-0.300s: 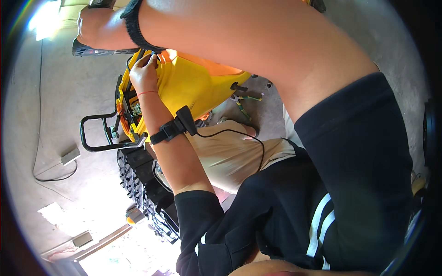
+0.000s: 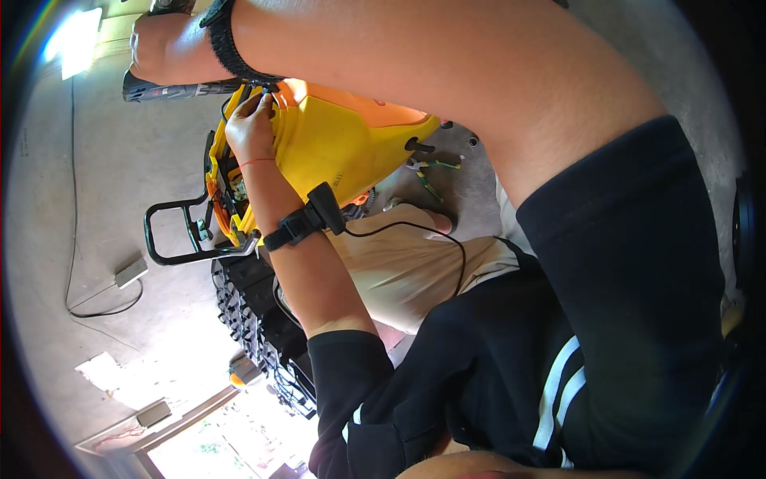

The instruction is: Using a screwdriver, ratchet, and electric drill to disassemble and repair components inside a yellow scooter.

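Observation:
My right hand [image 2: 153, 49] is wrapped round the handle of a dark power drill [image 2: 179, 89], its forearm reaching across the top of the view. The drill's front end points at the yellow housing [image 2: 335, 148] of a tracked machine. Close to that front end, at the housing's upper edge, my left hand [image 2: 251, 128] is closed in a pinch. Something small and bluish shows at its fingertips, too small to name. My right wrist strap and forearm hide part of the drill's tip and the spot it meets.
A black tubular bumper [image 2: 152, 231] juts from the machine, above its black rubber track [image 2: 239, 295]. Wires show inside the open yellow side. Pliers with yellow-green handles [image 2: 429, 180] lie on the grey floor. A cable leads from the strap device [image 2: 323, 209] on my left forearm.
The whole view has shifted slightly, with the machine and floor a little further right. Both hands keep the same hold.

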Demonstrator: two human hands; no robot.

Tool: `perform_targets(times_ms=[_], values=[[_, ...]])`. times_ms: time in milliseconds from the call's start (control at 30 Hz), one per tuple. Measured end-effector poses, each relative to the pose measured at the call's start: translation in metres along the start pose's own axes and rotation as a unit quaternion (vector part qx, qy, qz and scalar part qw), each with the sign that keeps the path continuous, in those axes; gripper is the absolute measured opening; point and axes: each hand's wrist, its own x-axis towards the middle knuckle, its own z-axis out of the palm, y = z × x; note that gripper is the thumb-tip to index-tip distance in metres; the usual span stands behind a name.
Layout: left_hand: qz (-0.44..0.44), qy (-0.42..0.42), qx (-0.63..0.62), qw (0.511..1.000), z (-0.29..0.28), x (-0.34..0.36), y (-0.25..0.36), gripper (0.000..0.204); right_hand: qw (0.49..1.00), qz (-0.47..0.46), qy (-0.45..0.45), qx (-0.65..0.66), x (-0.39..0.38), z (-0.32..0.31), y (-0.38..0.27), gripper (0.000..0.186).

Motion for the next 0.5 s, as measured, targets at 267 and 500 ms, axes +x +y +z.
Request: perform_targets(times_ms=[267, 500], values=[[-0.008, -0.006, -0.026, 1.0, 0.0, -0.0002, -0.0005, 0.027, 0.999, 0.007, 0.02, 0.036, 0.0002, 0.0062, 0.0042, 0.026], [-0.008, 0.0, -0.033, 0.999, 0.001, -0.004, 0.0037, 0.026, 0.999, 0.006, 0.023, 0.043, 0.0044, 0.0059, 0.0058, 0.025]])
